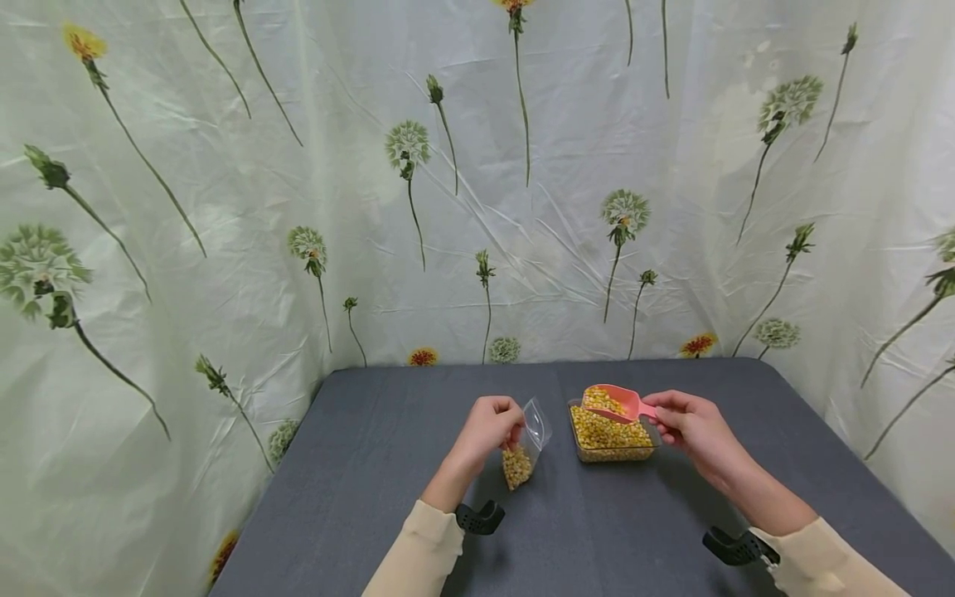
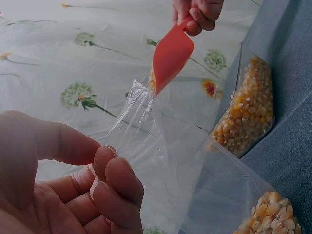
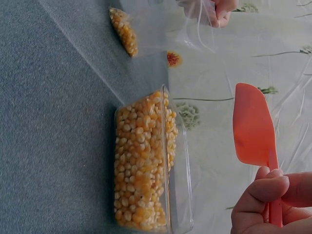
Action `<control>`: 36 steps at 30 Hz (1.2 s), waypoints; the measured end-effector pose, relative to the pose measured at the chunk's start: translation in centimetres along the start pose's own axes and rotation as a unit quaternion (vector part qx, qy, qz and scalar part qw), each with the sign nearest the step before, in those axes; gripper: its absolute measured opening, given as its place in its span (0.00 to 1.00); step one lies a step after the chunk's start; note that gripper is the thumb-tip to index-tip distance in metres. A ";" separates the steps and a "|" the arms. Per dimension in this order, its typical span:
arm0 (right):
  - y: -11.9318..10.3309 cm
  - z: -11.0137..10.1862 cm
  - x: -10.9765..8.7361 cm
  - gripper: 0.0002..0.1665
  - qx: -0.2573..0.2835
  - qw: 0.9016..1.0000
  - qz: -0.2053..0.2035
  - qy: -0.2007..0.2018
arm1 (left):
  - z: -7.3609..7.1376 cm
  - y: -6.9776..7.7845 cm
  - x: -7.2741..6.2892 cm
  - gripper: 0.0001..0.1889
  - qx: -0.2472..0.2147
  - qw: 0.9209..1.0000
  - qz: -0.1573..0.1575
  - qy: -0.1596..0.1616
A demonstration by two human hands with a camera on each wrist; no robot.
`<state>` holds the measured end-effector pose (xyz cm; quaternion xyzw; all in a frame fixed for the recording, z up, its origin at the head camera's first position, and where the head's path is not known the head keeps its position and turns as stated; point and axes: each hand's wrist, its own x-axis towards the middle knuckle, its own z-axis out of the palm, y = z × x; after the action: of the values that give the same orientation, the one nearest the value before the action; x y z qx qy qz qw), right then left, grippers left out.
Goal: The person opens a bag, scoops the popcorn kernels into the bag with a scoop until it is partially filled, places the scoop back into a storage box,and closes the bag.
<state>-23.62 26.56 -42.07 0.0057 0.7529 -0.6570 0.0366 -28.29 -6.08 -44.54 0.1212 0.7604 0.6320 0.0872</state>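
My left hand [image 1: 490, 427] pinches the top edge of a clear plastic bag [image 1: 535, 427], its mouth spread apart. Corn kernels [image 1: 516, 467] fill the bag's lower part, which hangs close over the table. In my right hand [image 1: 690, 423] is the handle of a pink-red scoop [image 1: 632, 403], held above a clear container [image 1: 613, 453] of yellow kernels. The scoop carries kernels in the head view; the right wrist view shows only its smooth underside. In the left wrist view the scoop [image 2: 171, 56] tips its front edge toward the bag's mouth, kernels showing at its lip.
A dark grey cloth covers the table [image 1: 373, 464]. Behind it hangs a pale curtain [image 1: 358, 207] printed with dandelions, meeting the table's back edge. The container stands to the right of the bag, with a gap between them.
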 end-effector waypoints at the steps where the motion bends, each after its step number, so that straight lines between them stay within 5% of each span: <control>1: -0.1 0.1 0.0 0.18 0.001 1.000 0.000 0.000 | 0.0 0.0 0.0 0.13 -0.002 1.000 0.001 0.000; 36: -1.0 4.6 0.6 0.17 0.016 0.999 0.005 -0.038 | -0.3 0.3 0.0 0.12 -0.004 1.000 -0.009 0.008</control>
<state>-24.05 21.81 -41.72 -0.0147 0.7403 -0.6686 0.0683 -28.36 -6.27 -44.23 0.1091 0.7593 0.6356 0.0871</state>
